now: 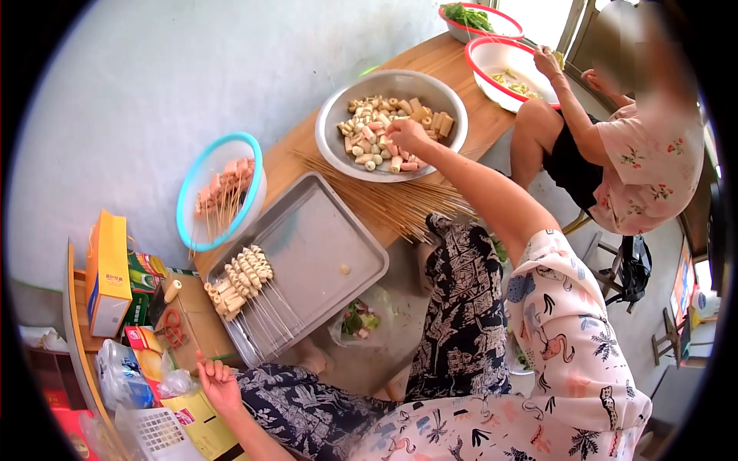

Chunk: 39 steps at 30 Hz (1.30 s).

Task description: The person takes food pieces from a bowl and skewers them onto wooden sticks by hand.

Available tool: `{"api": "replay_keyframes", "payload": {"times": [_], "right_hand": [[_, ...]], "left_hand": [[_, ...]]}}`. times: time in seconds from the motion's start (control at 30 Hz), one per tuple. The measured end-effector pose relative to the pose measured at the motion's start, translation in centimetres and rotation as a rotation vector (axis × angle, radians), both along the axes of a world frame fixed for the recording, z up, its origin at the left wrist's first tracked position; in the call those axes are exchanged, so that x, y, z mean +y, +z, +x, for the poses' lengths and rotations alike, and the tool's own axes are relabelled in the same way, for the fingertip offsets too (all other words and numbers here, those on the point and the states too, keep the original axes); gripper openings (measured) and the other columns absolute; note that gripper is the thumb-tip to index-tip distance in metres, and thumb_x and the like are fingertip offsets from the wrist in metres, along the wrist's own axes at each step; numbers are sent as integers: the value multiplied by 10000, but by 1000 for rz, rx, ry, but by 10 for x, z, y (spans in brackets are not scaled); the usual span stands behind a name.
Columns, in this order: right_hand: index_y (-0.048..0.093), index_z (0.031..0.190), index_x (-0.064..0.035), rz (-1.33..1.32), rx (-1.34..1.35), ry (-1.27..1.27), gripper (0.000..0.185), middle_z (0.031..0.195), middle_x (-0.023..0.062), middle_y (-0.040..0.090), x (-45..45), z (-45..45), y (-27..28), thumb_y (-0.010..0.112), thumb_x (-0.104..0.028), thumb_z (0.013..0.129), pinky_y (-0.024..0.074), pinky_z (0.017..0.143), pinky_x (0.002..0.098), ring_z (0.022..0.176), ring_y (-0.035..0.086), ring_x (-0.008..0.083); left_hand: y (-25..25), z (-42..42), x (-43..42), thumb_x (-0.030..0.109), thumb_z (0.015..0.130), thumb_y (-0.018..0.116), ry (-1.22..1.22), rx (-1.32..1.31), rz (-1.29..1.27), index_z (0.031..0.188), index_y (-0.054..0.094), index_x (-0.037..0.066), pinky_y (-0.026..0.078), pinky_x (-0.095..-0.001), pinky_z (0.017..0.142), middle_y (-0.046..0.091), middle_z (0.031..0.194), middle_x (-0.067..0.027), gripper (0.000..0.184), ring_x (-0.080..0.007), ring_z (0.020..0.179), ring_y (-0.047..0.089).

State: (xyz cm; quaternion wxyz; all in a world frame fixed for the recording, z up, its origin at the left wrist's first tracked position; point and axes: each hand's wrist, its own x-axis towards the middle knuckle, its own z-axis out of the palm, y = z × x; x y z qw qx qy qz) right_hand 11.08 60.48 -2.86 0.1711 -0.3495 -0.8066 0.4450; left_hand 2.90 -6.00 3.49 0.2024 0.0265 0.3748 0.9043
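Note:
My right hand (409, 137) reaches into a large metal bowl (327, 142) of cut food pieces (373, 131), pale tubes, pink chunks and small round ones. Its fingers are pinched together at the pieces; what they hold, if anything, is hidden. Low at the left, my left hand (219, 384) is raised over my lap, fingers loosely bent and apart, with nothing visible in it. Between the hands, a grey metal tray (319, 246) carries several filled skewers (246, 280) at its left end. A bundle of bare bamboo skewers (384, 196) lies beside the bowl.
A blue-rimmed basin (184, 203) holds pink skewered food. Boxes (110, 265) and red-handled scissors (173, 329) sit at left. Another person (638, 154) works at the right by a red-rimmed basin (480, 69); greens (467, 15) fill another. A plastic bag (361, 319) lies below the tray.

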Motion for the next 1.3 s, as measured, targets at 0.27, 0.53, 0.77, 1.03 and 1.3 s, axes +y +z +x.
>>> {"api": "replay_keyframes", "payload": {"times": [0.27, 0.53, 0.77, 1.03, 1.3], "right_hand": [[674, 884, -12, 118, 84, -69, 170, 747, 98, 654, 28, 14, -18, 549, -94, 803, 490, 624, 297, 672, 622, 161], [645, 923, -43, 283, 85, 254, 169, 948, 139, 653, -12, -10, -12, 509, -107, 845, 482, 747, 368, 877, 627, 288], [610, 1136, -145, 356, -386, 399, 340, 1182, 172, 585, -26, -30, -18, 403, -86, 872, 442, 858, 395, 1076, 575, 318], [626, 958, -119, 205, -129, 89, 229, 971, 193, 636, -21, -23, 5, 441, -238, 893, 453, 799, 418, 950, 599, 355], [582, 1089, -51, 333, -105, 31, 289, 1101, 201, 615, 21, -44, -12, 464, -213, 880, 442, 881, 433, 1067, 567, 349]], "left_hand": [[6, 5, 8, 209, 1004, 402, 84, 7, -58, 1265, 472, 2, 329, -218, 474, 382, 680, 7, 340, -84, 558, 336], [5, 3, 12, 198, 1004, 400, 82, -4, -94, 1233, 493, 10, 293, -216, 474, 337, 668, 15, 310, -79, 564, 309], [6, 7, 16, 208, 1003, 407, 67, -4, -123, 1223, 501, 15, 285, -217, 479, 341, 670, 11, 307, -81, 569, 302], [8, 10, 19, 208, 1001, 413, 83, -6, -160, 1229, 493, 16, 286, -216, 481, 341, 664, 14, 308, -80, 569, 301], [9, 8, 22, 200, 1000, 417, 71, -9, -159, 1238, 480, 13, 288, -219, 481, 333, 654, 12, 310, -81, 563, 293]]}}
